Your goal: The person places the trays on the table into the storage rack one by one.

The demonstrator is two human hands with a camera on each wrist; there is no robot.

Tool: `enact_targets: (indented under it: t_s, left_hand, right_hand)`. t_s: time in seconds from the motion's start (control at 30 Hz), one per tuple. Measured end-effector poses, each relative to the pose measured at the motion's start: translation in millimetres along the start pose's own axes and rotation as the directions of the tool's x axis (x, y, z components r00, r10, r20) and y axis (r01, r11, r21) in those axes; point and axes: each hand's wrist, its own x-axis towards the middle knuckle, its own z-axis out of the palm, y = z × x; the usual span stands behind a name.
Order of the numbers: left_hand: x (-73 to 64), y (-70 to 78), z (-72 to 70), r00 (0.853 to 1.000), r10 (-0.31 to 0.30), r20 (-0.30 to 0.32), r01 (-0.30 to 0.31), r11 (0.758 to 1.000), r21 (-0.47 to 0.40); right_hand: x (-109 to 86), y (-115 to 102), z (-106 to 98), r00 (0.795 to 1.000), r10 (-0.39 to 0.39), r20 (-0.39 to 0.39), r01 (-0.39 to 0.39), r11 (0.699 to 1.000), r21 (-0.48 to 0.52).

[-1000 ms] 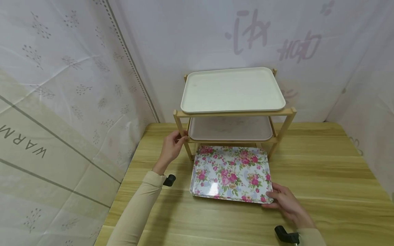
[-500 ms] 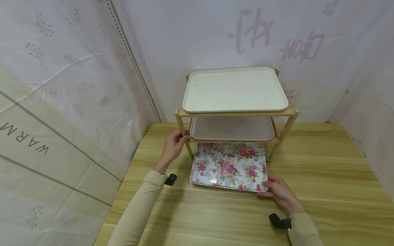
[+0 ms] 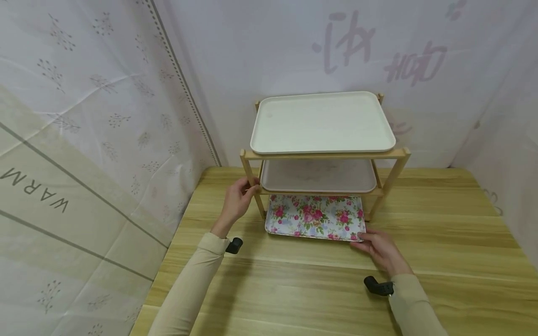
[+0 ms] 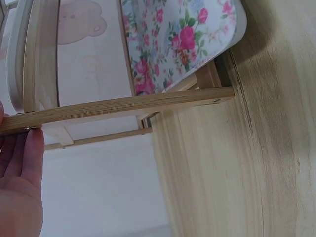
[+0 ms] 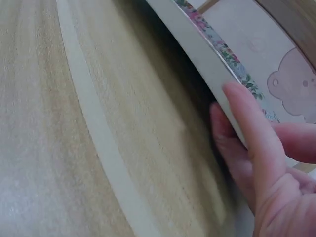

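Note:
A white tray with pink roses, the floral tray (image 3: 313, 218), lies partly beneath the lower tier of a wooden rack (image 3: 323, 156). My right hand (image 3: 381, 249) pinches its near right corner, thumb on the rim and fingers underneath, as the right wrist view shows of the tray's white edge (image 5: 197, 52). At the rack's left front post, my left hand (image 3: 239, 200) grips the wood near the middle tier. In the left wrist view the fingers (image 4: 32, 158) press against the post (image 4: 123, 104). The floral tray's far part is hidden under the rack.
One cream tray (image 3: 321, 123) sits on the rack's top tier and a greyish-white tray (image 3: 317, 175) on the middle tier. The rack stands on a wood-grain table (image 3: 302, 289), close to a patterned curtain (image 3: 294, 51) behind and at the sides.
The floral tray has slid away from me, deeper under the rack, with my right hand moving forward and slightly left along with it. My left hand stays on the post.

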Motion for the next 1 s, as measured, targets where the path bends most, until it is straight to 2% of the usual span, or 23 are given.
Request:
enact_targets:
  t_s: [0.1,0.17,0.23,0.27,0.3,0.33,0.37,0.43,0.47,0.53,0.63,0.7,0.77,0.9,1.0]
  left_hand:
    - [0.2,0.3,0.6,1.0,0.001,0.004,-0.001,1.0,-0.007]
    - [0.1,0.2,0.9,1.0,0.0,0.004,0.0,1.0,-0.013]
    - [-0.1,0.2,0.8,1.0,-0.003,0.004,0.003,1.0,-0.016]
    - [-0.3,0.3,0.6,1.0,-0.003,0.005,0.004,1.0,-0.018]
    - [-0.7,0.1,0.5,1.0,-0.004,0.003,0.004,1.0,-0.021]
    - [-0.9,0.2,0.1,1.0,-0.007,0.003,0.007,1.0,-0.026]
    - [-1.2,0.2,-0.2,1.0,-0.011,0.002,0.011,1.0,-0.029]
    - [-1.7,0.4,-0.8,1.0,-0.016,0.003,0.016,0.999,-0.032]
    - [-1.9,0.4,-0.9,1.0,-0.017,0.003,0.017,0.999,-0.033]
    - [-2.2,0.4,-1.3,1.0,-0.019,0.003,0.019,0.999,-0.029]
    - [-2.9,0.8,-1.2,1.0,-0.012,0.004,0.013,1.0,-0.017]
    - [-3.0,0.8,-0.7,1.0,-0.007,0.002,0.007,1.0,-0.007]
    - [-2.8,0.8,-0.3,1.0,-0.008,0.002,0.008,1.0,-0.005]
    - [-1.7,-1.7,1.1,1.0,-0.016,0.004,0.016,1.0,-0.009]
    - [1.8,-15.7,4.7,1.0,-0.019,-0.003,0.019,1.0,-0.018]
  right_hand:
    - [-0.5,0,5,0.998,-0.034,-0.058,0.033,0.999,-0.014]
    - [-2.4,1,10,0.991,-0.082,-0.106,0.075,0.995,-0.07]
    - [-5.5,3,17,0.975,-0.151,-0.164,0.12,0.975,-0.187]
    - [-7.0,4,20,0.961,-0.202,-0.19,0.146,0.95,-0.275]
    - [-8.5,5,23,0.944,-0.257,-0.208,0.168,0.914,-0.368]
    - [-10.0,7,26,0.924,-0.313,-0.219,0.18,0.862,-0.475]
    - [-12.0,8,29,0.906,-0.361,-0.222,0.181,0.803,-0.569]
    - [-14.9,11,35,0.866,-0.457,-0.204,0.179,0.664,-0.726]
    - [-16.1,13,37,0.847,-0.499,-0.183,0.183,0.597,-0.781]
    - [-18.2,16,43,0.812,-0.569,-0.13,0.21,0.494,-0.844]
    - [-19.0,21,50,0.749,-0.659,-0.07,0.241,0.37,-0.897]
    - [-19.1,24,53,0.717,-0.695,-0.052,0.231,0.307,-0.923]
    - [-18.7,25,55,0.702,-0.71,-0.045,0.208,0.266,-0.941]
    - [-17.1,28,57,0.687,-0.725,-0.053,0.153,0.216,-0.964]
    - [-15.3,28,55,0.665,-0.746,-0.044,0.128,0.172,-0.977]
